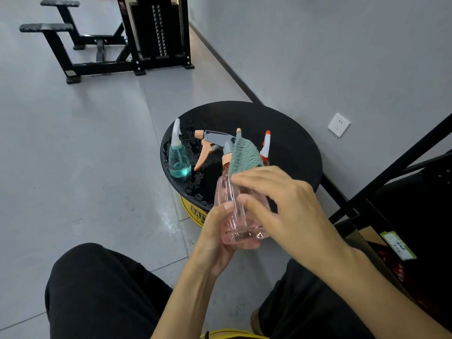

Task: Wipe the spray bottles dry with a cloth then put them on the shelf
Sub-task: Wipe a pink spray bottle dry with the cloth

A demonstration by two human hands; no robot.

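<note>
We've got the pink spray bottle (236, 211) held above our lap: left hand (215, 243) fingers closed round its base, right hand (281, 204) pinching the green cloth (244, 155) vs. its shoulder. Looks empty, light, thin plastic, prob. slick when wet; grip body, not trigger.

A gym floor: a black weight-stack machine (156, 33) with padded arms stands at 11 o'clock on grey tiles (85, 143), a black metal rack (396, 167) at 3 o'clock against a plain grey wall (318, 45).

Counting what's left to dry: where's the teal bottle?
Head view: the teal bottle stands upright at the left edge of the black stool, left of the pink bottle's trigger.
</note>
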